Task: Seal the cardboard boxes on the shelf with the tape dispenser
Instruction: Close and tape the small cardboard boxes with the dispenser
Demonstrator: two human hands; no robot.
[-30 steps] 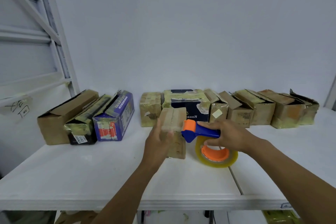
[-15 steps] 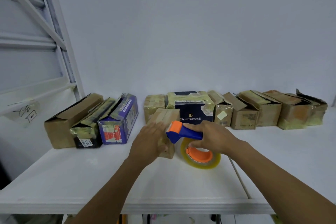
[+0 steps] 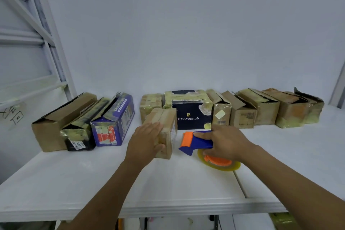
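A small brown cardboard box [image 3: 167, 125] with tape strips along its top stands on the white shelf [image 3: 93, 183] in front of the row. My left hand [image 3: 144, 142] grips its near left end, thumb on the front face. My right hand [image 3: 224, 143] grips the blue handle of the tape dispenser [image 3: 194, 142]. The dispenser has an orange roller and an orange-cored roll of clear tape [image 3: 220, 164] resting on the shelf. It sits just right of the box, apart from it.
Along the back wall stand several boxes: a dark Benlydesign box [image 3: 188, 115], open-flapped brown boxes [image 3: 261, 110] to the right, and a brown box [image 3: 56, 123], a black box [image 3: 80, 136] and a purple box [image 3: 113, 123] at the left. A white rack frame [image 3: 46, 43] rises on the left.
The dispenser has come off the box and dropped to the right onto the shelf. My left hand has shifted to the box's near end, and the box now lies lower and pointing away.
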